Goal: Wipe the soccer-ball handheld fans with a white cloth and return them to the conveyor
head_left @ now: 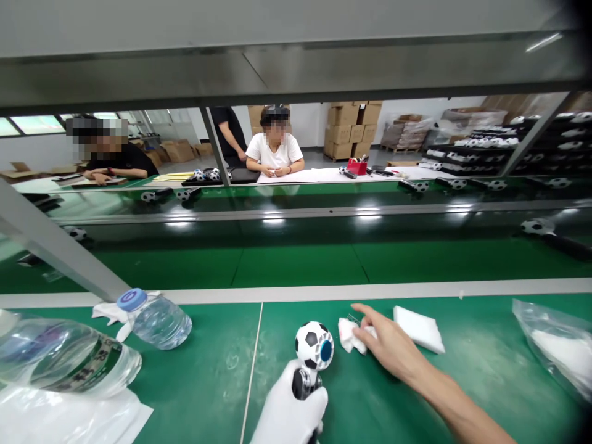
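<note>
A: Green workbench (208, 382) fills the lower frame, green conveyor behind it, factory room with cardboard boxes (351, 126) upper centre. What's in the hands?

B: Left hand (289, 410), white glove, bottom centre. Closed around the dark handle of a football-shaped gadget (314, 345). Ball head sticks up above the fist, blue disc on its right side.

A: Right hand?

B: Right hand (393, 345), bare, comes in from lower right. Fingers loosely curled on a crumpled white cloth (349, 336) lying on the bench, index finger stretched out over it. Can't tell if it's really pinched or only touched.

A: Cloth versus gadget?

B: Just right of the ball head, near, not touching as far as I see.

A: Other stuff on the bench?

B: Folded white pad (419, 330) just right of that hand. Clear plastic bag (555, 345) at right edge. Two water bottles on their sides at lower left, small one with blue cap (157, 319), big one (65, 364) nearer the camera.

A: Background people?

B: One person in white shirt (275, 151) seated at the far table, centre. Another in dark top (115, 161) upper left.
</note>
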The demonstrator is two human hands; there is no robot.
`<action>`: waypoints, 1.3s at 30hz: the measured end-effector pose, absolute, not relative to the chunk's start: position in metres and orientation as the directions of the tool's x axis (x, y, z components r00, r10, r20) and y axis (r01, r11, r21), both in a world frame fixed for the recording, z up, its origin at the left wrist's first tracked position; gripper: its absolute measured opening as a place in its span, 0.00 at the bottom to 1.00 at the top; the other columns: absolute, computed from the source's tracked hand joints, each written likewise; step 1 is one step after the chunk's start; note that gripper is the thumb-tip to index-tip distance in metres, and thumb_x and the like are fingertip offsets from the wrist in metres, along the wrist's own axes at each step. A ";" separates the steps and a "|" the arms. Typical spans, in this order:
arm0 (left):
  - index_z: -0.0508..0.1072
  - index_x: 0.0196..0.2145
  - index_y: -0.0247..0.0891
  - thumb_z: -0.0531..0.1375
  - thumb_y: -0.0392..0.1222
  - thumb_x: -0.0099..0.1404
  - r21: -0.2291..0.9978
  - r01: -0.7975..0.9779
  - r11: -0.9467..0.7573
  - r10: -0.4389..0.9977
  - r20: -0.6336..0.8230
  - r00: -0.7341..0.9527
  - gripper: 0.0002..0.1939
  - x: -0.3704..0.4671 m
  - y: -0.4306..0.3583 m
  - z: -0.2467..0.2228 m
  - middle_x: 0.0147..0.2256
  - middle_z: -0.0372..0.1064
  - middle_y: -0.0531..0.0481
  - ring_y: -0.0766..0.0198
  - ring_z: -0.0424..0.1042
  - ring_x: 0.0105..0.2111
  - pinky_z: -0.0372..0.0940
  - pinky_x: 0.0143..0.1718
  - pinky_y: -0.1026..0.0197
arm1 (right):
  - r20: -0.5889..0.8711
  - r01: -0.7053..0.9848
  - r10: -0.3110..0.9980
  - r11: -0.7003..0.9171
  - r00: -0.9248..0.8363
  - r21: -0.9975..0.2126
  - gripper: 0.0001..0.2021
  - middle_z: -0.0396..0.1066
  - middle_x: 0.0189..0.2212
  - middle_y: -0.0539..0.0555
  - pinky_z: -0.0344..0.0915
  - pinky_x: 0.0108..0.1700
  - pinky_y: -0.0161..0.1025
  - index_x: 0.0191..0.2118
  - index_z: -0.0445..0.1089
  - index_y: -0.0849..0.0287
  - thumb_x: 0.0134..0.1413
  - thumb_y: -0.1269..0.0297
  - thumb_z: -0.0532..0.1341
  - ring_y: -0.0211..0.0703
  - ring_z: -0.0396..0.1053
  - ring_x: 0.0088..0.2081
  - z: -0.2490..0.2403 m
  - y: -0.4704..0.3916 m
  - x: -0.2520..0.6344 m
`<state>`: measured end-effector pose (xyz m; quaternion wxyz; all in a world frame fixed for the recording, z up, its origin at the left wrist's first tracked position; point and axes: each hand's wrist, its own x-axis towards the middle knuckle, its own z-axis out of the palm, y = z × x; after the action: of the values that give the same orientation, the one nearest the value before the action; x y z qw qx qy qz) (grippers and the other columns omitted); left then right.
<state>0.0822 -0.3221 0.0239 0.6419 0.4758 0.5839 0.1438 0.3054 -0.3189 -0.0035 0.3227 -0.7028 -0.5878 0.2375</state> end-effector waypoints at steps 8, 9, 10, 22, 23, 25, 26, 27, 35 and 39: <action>0.70 0.37 0.41 0.58 0.35 0.55 0.848 0.398 0.349 0.835 -0.474 0.279 0.10 0.078 -0.329 0.026 0.30 0.70 0.48 0.59 0.68 0.29 0.59 0.32 0.63 | 0.363 0.479 0.913 0.239 0.186 -0.845 0.12 0.71 0.34 0.54 0.64 0.34 0.37 0.43 0.69 0.57 0.59 0.60 0.52 0.41 0.67 0.33 0.065 -0.322 0.239; 0.71 0.37 0.41 0.60 0.36 0.55 0.875 0.348 0.336 0.851 -0.441 0.286 0.10 0.077 -0.331 0.023 0.31 0.70 0.47 0.58 0.68 0.32 0.59 0.34 0.62 | 0.454 0.559 0.890 0.355 0.044 -0.749 0.11 0.71 0.33 0.54 0.63 0.36 0.38 0.42 0.70 0.57 0.59 0.65 0.51 0.42 0.67 0.34 0.064 -0.320 0.224; 0.71 0.37 0.40 0.61 0.38 0.55 0.897 0.300 0.325 0.864 -0.411 0.291 0.09 0.075 -0.333 0.021 0.32 0.70 0.46 0.57 0.68 0.34 0.60 0.36 0.61 | 0.495 0.639 0.860 0.453 -0.128 -0.622 0.12 0.71 0.30 0.55 0.62 0.37 0.39 0.40 0.70 0.58 0.57 0.70 0.51 0.43 0.66 0.35 0.060 -0.318 0.211; 0.60 0.26 0.39 0.58 0.34 0.50 0.794 0.451 0.407 0.786 -0.556 0.271 0.07 0.086 -0.333 0.024 0.19 0.60 0.57 0.68 0.63 0.17 0.58 0.22 0.65 | -0.247 0.126 0.676 -0.224 -0.695 -0.967 0.13 0.75 0.30 0.53 0.66 0.34 0.36 0.41 0.71 0.59 0.53 0.65 0.54 0.41 0.72 0.32 0.045 -0.257 0.227; 0.60 0.26 0.39 0.58 0.35 0.50 0.808 0.380 0.450 0.759 -0.570 0.313 0.08 0.087 -0.332 0.025 0.19 0.60 0.58 0.68 0.63 0.16 0.58 0.20 0.65 | -0.189 -0.080 0.679 -0.345 -0.710 -0.935 0.14 0.75 0.30 0.55 0.67 0.35 0.37 0.43 0.70 0.62 0.52 0.63 0.56 0.42 0.72 0.32 0.040 -0.256 0.229; 0.60 0.29 0.38 0.61 0.41 0.50 0.820 0.159 0.549 0.703 -0.557 0.443 0.12 0.084 -0.331 0.025 0.19 0.62 0.56 0.68 0.62 0.14 0.56 0.17 0.66 | -0.085 -0.403 0.809 -0.378 -0.582 -0.834 0.16 0.75 0.31 0.57 0.67 0.38 0.41 0.44 0.68 0.65 0.52 0.61 0.58 0.45 0.72 0.35 0.030 -0.260 0.223; 0.61 0.30 0.37 0.63 0.45 0.50 0.802 0.038 0.596 0.684 -0.531 0.500 0.15 0.081 -0.331 0.025 0.20 0.64 0.55 0.69 0.62 0.13 0.56 0.16 0.66 | -0.063 -0.490 0.882 -0.317 -0.466 -0.812 0.16 0.75 0.32 0.58 0.67 0.40 0.43 0.45 0.68 0.65 0.53 0.60 0.58 0.46 0.72 0.35 0.026 -0.264 0.218; 0.62 0.32 0.36 0.63 0.49 0.50 0.768 -0.073 0.636 0.674 -0.506 0.539 0.18 0.078 -0.330 0.025 0.21 0.65 0.54 0.69 0.62 0.13 0.55 0.16 0.67 | -0.056 -0.521 0.936 -0.241 -0.346 -0.819 0.16 0.75 0.33 0.58 0.66 0.42 0.44 0.46 0.67 0.64 0.54 0.60 0.57 0.46 0.72 0.36 0.024 -0.269 0.210; 0.65 0.31 0.34 0.57 0.50 0.60 0.446 -0.343 0.827 0.562 -0.629 0.537 0.14 0.062 -0.332 0.028 0.23 0.67 0.49 0.66 0.68 0.19 0.60 0.20 0.66 | 0.366 0.246 0.929 0.368 -0.057 -0.896 0.16 0.73 0.41 0.53 0.60 0.51 0.43 0.50 0.67 0.53 0.61 0.63 0.49 0.43 0.66 0.46 0.040 -0.294 0.179; 0.67 0.32 0.34 0.51 0.48 0.65 0.311 -0.323 0.894 0.447 -0.567 0.692 0.14 0.055 -0.326 0.024 0.21 0.64 0.53 0.71 0.62 0.13 0.51 0.12 0.70 | -0.026 -0.231 0.988 -0.060 -0.150 -0.971 0.14 0.75 0.36 0.57 0.65 0.41 0.40 0.45 0.69 0.61 0.56 0.61 0.55 0.44 0.71 0.39 0.038 -0.274 0.186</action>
<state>0.0549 -0.3265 0.0242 0.9149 0.0937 0.3316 0.2103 0.1858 -0.2740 0.0383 0.5069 -0.4102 -0.4616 0.6015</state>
